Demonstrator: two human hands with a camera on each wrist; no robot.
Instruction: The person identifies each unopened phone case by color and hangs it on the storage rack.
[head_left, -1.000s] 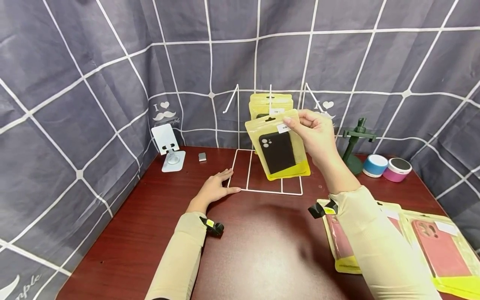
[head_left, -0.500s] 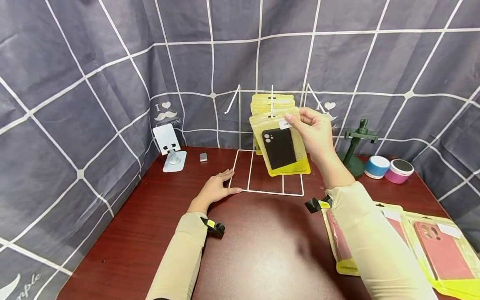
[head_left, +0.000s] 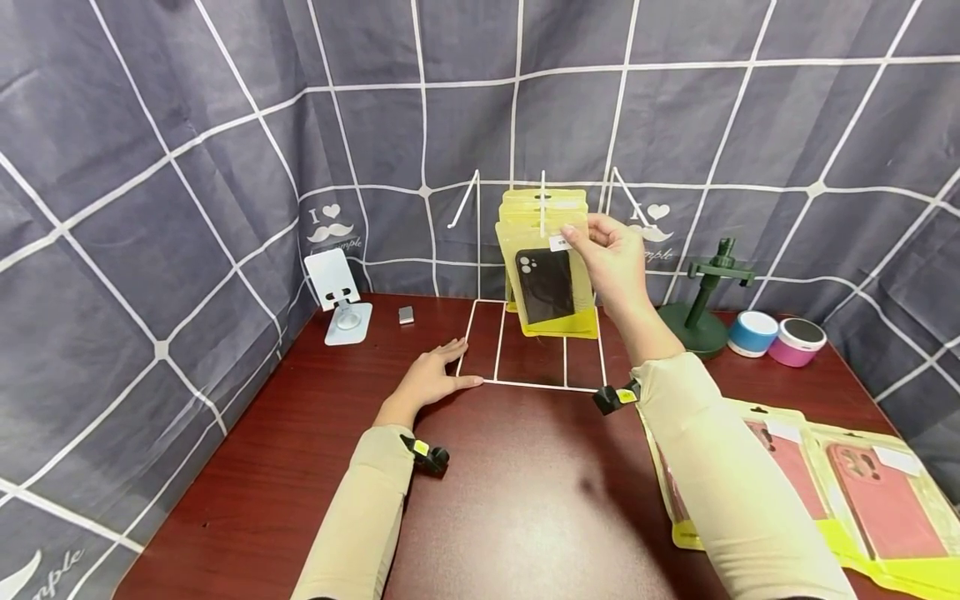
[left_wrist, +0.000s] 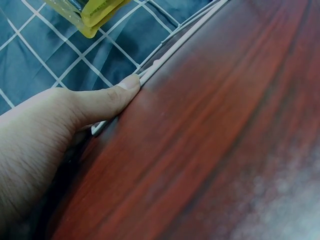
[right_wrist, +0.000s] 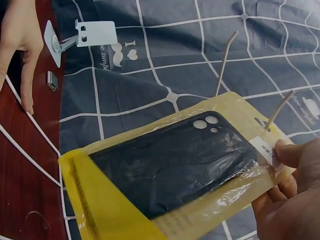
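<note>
A yellow packet with a black phone case (head_left: 546, 283) hangs upright at the middle hook (head_left: 542, 204) of the white wire rack (head_left: 480, 342), pinched at its top right corner by the right hand (head_left: 611, 262). In the right wrist view the hook's tip (right_wrist: 280, 111) lies at the packet's hanger hole, but whether it has passed through cannot be told. The thumb and fingers cover part of the white label (right_wrist: 264, 148), so its print is unreadable. Behind this packet more yellow packets (head_left: 543, 200) hang on the same hook; only their top edges show.

The left hand (head_left: 435, 377) lies flat with straight fingers on the red-brown counter (head_left: 300, 467), its thumb pressing the rack's base wire at the near left corner (left_wrist: 131, 83). The left wrist view is blurred across the counter.

At the right edge two packets with red cases (head_left: 862, 492) lie on the counter, one partly under the right sleeve, the other cut off by the frame. Farther back stand a green stand (head_left: 705, 292), a blue speaker (head_left: 752, 331) and a pink one (head_left: 800, 340). At the left are a white phone holder (head_left: 337, 292) and a small grey object (head_left: 406, 314), too small to identify.
</note>
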